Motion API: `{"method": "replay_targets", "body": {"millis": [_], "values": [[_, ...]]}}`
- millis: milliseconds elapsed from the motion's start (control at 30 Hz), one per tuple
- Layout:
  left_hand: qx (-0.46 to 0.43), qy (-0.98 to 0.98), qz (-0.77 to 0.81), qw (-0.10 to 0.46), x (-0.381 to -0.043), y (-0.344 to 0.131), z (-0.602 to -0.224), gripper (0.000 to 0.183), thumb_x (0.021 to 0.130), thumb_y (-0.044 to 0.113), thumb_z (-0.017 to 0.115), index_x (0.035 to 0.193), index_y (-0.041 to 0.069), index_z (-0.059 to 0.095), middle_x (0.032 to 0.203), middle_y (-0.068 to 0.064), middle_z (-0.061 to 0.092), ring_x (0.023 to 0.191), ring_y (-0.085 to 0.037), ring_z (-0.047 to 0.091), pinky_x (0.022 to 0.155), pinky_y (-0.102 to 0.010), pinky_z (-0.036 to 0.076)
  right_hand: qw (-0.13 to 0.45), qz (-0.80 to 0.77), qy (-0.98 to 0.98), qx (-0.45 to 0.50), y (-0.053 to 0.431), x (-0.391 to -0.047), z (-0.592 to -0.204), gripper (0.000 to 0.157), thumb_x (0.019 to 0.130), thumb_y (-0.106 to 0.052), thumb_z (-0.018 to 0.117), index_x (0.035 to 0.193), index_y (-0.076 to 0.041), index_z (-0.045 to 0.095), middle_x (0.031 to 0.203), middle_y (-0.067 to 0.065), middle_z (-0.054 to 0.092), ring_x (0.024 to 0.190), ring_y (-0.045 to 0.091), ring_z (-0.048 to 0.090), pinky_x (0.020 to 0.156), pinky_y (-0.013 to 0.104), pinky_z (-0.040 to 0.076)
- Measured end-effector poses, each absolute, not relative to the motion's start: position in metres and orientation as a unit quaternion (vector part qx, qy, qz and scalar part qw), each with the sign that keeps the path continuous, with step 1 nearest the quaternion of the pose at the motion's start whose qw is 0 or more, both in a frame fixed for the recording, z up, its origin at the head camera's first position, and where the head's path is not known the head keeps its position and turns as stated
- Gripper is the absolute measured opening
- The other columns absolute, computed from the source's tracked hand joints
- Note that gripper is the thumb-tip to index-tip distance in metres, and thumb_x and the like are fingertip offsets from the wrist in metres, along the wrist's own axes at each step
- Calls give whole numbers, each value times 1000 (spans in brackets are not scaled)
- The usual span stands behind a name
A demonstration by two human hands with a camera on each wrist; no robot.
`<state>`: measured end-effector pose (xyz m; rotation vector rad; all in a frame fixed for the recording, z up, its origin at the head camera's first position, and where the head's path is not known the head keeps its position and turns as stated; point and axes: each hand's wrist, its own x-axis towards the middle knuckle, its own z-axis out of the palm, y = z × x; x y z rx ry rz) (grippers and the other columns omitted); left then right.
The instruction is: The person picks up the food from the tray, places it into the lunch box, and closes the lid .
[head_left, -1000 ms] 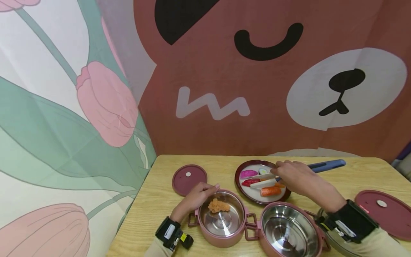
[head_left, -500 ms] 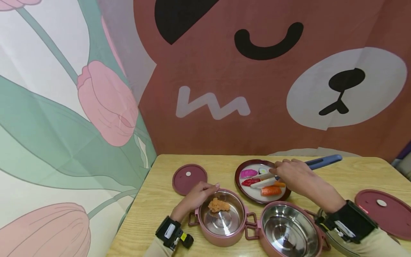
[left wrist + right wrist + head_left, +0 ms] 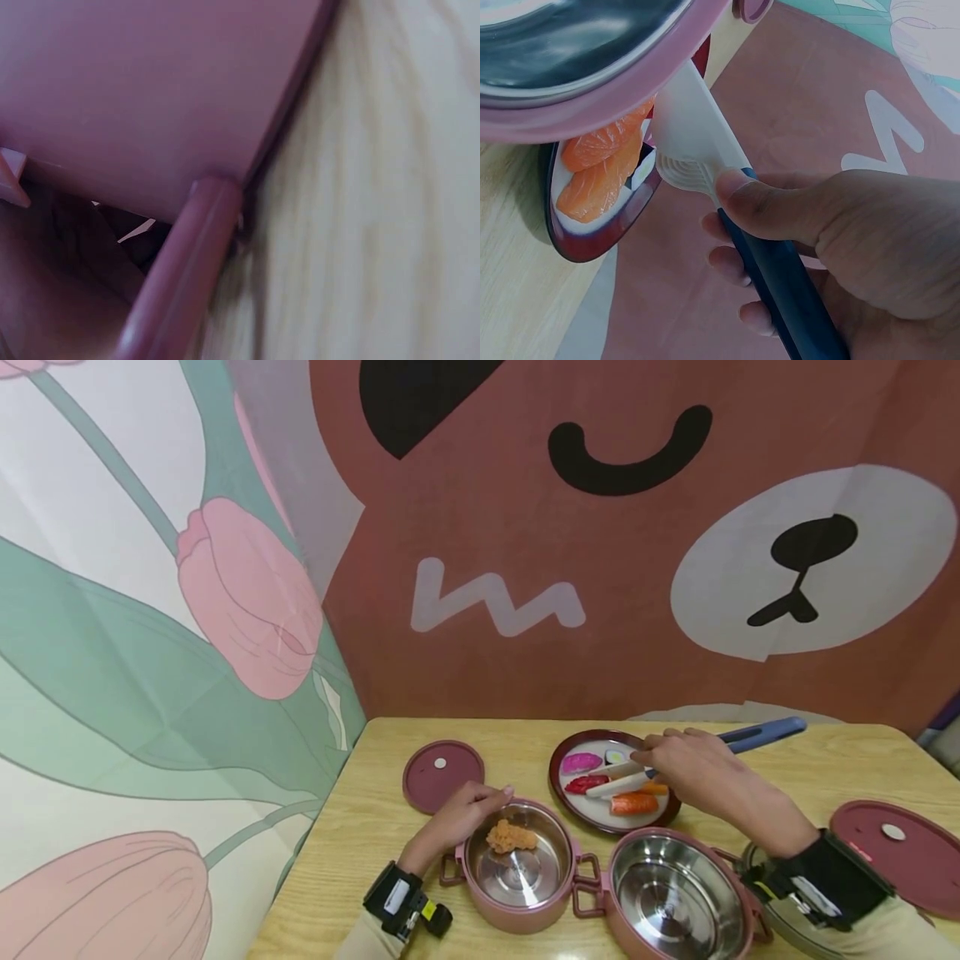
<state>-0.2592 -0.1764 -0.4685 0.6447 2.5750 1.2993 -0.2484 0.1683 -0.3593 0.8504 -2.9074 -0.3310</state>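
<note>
In the head view my right hand (image 3: 697, 774) grips blue-handled tongs (image 3: 765, 733) with pale tips, thumb on top in the right wrist view. The two tips stand apart over a dark-rimmed plate (image 3: 557, 777) of toy sushi, close above a red piece (image 3: 587, 785). Orange salmon sushi (image 3: 633, 803), a magenta piece (image 3: 581, 763) and a sushi roll (image 3: 615, 758) lie around them. My left hand (image 3: 459, 820) holds the small pink pot (image 3: 520, 920) at its far left rim, fingers partly hidden. A fried chicken drumstick (image 3: 512, 837) lies inside that pot.
A larger pink pot (image 3: 628, 927) stands to the right, its handle close to the small pot's handle. Behind the left hand lies a round maroon lid (image 3: 444, 781); a bigger maroon lid (image 3: 900, 860) is at the right. A glass-like lid (image 3: 787, 920) sits under my right forearm.
The right hand and tongs have shifted very slightly, the handle end rising a little; the tips stay over the plate. The left hand keeps its place on the small pot.
</note>
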Motion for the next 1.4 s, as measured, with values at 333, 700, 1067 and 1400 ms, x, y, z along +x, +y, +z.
{"method": "replay_targets", "body": {"millis": [333, 700, 1067, 1400], "values": [[218, 861, 449, 98, -261, -175, -468, 56, 100, 60, 40, 85, 18, 75, 78, 6, 62, 79, -10, 59, 79, -27, 46, 65, -113, -951, 282, 174, -245, -355, 47, 70, -9, 88, 114, -20, 75, 94, 0, 70, 82, 19, 62, 71, 36, 56], [217, 865, 443, 96, -261, -174, -468, 55, 100, 61, 40, 77, 21, 70, 71, 2, 56, 73, -11, 56, 73, -26, 44, 111, -122, -940, 298, 177, -234, -344, 47, 73, -14, 87, 118, -21, 73, 95, -1, 68, 79, 18, 59, 70, 34, 55], [220, 865, 441, 92, -261, -174, -467, 53, 101, 58, 41, 80, 21, 72, 74, 4, 58, 74, -9, 56, 75, -25, 45, 159, -108, -924, 330, 170, -214, -329, 55, 71, -9, 88, 122, -20, 71, 107, 5, 71, 96, 26, 67, 83, 45, 57], [215, 865, 443, 94, -259, -175, -468, 56, 100, 60, 40, 84, 18, 75, 77, 3, 62, 78, -12, 58, 78, -27, 45, 138, -120, -922, 341, 156, -198, -320, 63, 67, -12, 91, 125, -22, 69, 116, 6, 70, 99, 25, 67, 89, 46, 56]]}}
